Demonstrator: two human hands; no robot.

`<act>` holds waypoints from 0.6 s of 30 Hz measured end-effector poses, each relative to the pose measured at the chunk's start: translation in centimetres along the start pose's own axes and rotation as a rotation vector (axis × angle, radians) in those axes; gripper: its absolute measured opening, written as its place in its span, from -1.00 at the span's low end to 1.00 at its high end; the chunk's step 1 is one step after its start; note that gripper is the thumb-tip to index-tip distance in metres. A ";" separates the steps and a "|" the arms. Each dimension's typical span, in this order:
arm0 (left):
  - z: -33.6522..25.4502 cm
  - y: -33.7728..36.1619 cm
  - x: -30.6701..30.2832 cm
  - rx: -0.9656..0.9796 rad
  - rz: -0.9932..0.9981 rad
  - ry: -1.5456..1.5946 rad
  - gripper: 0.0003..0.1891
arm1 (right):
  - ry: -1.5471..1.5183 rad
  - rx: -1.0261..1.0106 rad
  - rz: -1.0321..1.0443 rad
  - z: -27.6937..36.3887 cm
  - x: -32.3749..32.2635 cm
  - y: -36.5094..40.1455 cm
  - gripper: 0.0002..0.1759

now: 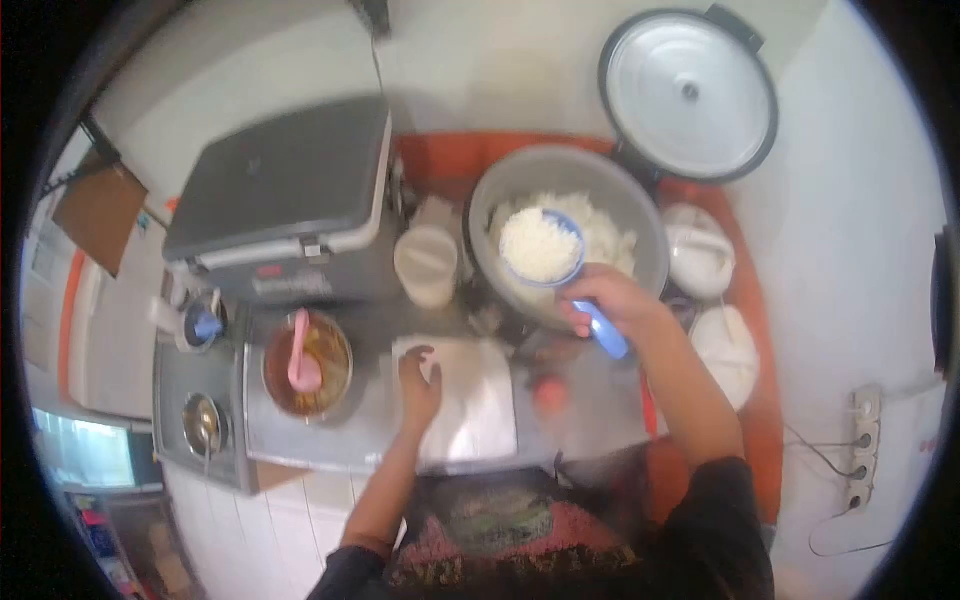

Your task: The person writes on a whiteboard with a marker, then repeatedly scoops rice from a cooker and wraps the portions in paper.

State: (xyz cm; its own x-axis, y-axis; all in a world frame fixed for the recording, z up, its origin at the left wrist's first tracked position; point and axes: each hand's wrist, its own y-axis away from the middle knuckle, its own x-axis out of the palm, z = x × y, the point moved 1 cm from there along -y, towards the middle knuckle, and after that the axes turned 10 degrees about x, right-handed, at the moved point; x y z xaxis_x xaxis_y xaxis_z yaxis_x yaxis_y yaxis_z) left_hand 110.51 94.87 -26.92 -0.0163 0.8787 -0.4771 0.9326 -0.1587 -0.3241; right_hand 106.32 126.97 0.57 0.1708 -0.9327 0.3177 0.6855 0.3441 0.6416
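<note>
My right hand (612,294) grips the blue handle of a rice scoop (606,334). White rice (540,246) heaps the scoop's round bowl, which is held over a large grey rice cooker pot (655,215). More rice lies inside that pot. My left hand (420,388) has its fingers apart, over the left edge of a stack of white paper sheets (475,405) on the counter. To its left stands a metal bowl (343,390) of reddish-brown, oily food with a pink ladle (302,368) in it.
The cooker's lid (650,80) stands raised behind the pot. A grey cooler box (275,190) fills the back left, beside a pale lidded container (427,262). Two white containers (725,355) stand at right. A small metal bowl with a spoon (205,425) sits far left. A power strip (862,450) hangs on the wall.
</note>
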 end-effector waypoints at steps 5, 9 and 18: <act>4.1 5.7 -4.7 0.170 0.467 -0.306 -0.16 | -0.042 0.165 0.111 -11.3 6.1 0.3 -0.81; 3.4 5.3 -6.3 0.201 0.762 -0.416 0.09 | -0.126 0.262 -0.054 -21.7 9.5 -3.9 -0.66; 5.1 6.0 -6.5 0.183 0.742 -0.356 0.26 | 1.115 -0.293 -0.718 -38.0 11.8 -15.8 -0.17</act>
State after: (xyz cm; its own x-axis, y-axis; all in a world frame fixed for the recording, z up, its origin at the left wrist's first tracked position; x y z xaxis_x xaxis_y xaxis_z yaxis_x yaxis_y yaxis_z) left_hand 114.37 85.88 -29.90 0.4364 0.3279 -0.8378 0.6738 -0.7362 0.0629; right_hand 124.34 106.40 -32.35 0.0968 -0.5343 -0.8398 0.9651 -0.1558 0.2104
